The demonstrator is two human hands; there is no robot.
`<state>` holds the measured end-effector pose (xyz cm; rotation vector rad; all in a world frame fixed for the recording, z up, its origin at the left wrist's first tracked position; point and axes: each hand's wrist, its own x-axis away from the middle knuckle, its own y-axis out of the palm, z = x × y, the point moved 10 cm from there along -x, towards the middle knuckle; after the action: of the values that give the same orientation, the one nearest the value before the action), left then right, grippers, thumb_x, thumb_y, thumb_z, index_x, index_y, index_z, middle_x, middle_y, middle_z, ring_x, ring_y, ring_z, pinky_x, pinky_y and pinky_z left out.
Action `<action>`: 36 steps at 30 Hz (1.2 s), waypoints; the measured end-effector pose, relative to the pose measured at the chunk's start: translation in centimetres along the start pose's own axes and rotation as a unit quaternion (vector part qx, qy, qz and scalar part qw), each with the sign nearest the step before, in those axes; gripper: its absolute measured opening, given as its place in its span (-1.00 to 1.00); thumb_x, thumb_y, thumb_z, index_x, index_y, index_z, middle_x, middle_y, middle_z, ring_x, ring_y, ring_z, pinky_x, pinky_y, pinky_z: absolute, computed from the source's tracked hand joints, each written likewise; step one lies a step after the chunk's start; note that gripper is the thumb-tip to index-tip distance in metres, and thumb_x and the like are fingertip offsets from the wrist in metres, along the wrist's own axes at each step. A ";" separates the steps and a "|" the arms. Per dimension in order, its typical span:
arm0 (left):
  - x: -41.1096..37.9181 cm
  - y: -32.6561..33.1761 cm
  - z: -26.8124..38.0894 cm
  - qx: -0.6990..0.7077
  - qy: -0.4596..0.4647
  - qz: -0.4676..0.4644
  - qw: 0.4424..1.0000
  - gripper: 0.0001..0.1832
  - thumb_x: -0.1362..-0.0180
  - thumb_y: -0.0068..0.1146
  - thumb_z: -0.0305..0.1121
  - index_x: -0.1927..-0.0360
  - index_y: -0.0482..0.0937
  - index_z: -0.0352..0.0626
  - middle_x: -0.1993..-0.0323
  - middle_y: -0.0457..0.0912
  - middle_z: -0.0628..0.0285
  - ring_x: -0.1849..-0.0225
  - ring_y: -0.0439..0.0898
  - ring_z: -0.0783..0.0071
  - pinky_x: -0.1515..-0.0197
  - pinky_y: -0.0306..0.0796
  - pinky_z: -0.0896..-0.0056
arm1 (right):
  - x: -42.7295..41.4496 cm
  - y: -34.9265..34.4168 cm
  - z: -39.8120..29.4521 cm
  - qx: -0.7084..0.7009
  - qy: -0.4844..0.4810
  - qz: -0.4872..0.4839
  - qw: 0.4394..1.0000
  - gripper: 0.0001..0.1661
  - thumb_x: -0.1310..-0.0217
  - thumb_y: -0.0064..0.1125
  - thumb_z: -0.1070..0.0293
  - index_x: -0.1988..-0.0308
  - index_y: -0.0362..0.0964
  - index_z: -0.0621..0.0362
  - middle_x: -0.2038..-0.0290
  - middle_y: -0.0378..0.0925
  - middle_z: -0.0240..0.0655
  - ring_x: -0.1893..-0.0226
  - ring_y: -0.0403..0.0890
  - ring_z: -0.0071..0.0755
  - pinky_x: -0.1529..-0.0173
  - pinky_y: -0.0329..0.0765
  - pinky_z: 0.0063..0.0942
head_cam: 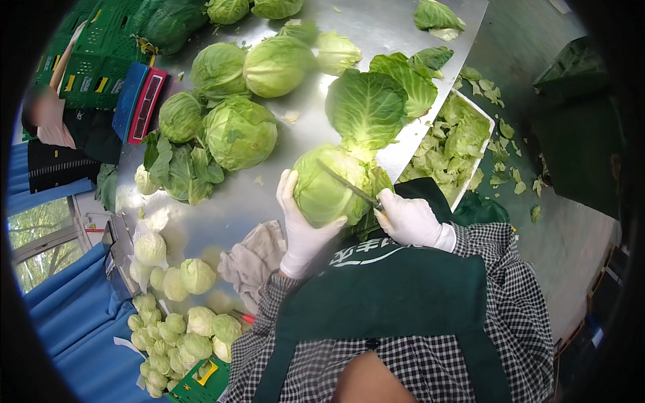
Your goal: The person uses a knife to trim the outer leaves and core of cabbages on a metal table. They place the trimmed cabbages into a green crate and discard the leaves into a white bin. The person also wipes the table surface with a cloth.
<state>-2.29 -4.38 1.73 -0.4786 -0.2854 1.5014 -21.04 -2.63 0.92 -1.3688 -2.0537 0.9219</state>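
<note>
A pale green cabbage [322, 194] is tilted against the near edge of the metal table, steadied by my gloved left hand [305, 221]. My right hand [415, 219], also in a white glove, grips a knife [352, 188] by its handle. The blade lies across the cabbage's upper right side. Just beyond the cabbage rests a large loose outer leaf [368, 108], with another leaf [413, 90] behind it. Part of the knife's handle is hidden in my fingers.
Several whole cabbages [239, 133] stand at the table's far left. A white bin [488, 143] of leaf scraps adjoins the right edge. A grey cloth [254, 259] lies left of me, past it a green crate [211, 383] with smaller cabbages. A person [50, 113] is at far left.
</note>
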 end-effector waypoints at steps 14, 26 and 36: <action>-1.0 0.6 2.8 -0.089 0.040 -0.019 0.995 0.15 0.24 0.51 -0.19 -0.40 0.03 -0.26 -0.33 0.11 -0.03 -0.37 0.14 0.10 -0.42 0.02 0.13 | -1.4 0.4 1.3 0.033 0.044 -0.079 0.995 -0.79 -0.28 -0.02 0.28 0.22 0.26 0.20 0.60 0.52 -0.14 0.62 0.61 -0.01 0.54 0.53 -0.12; -2.0 1.0 2.5 -0.086 0.028 -0.025 0.996 0.16 0.25 0.55 -0.11 -0.39 0.07 -0.20 -0.32 0.06 -0.14 -0.34 0.18 -0.05 -0.35 0.17 0.08 | -2.3 1.1 2.9 0.032 0.090 -0.122 0.988 -0.73 -0.29 -0.04 0.29 0.20 0.25 0.30 0.60 0.51 -0.08 0.59 0.59 0.06 0.48 0.53 -0.12; 1.2 -0.8 -1.6 0.173 -0.093 -0.015 0.980 0.22 0.17 0.54 -0.27 -0.44 -0.17 -0.17 -0.36 0.08 0.01 -0.37 0.18 0.17 -0.42 0.09 0.10 | -0.9 1.3 4.5 -0.088 0.153 -0.022 0.984 -0.56 -0.33 0.04 0.20 -0.07 0.21 0.21 0.53 0.53 -0.07 0.57 0.59 -0.04 0.49 0.50 -0.20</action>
<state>-0.70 -3.38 0.56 -0.0570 -0.1704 1.5296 -23.15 -4.32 -3.04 -1.4485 -1.9528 0.4826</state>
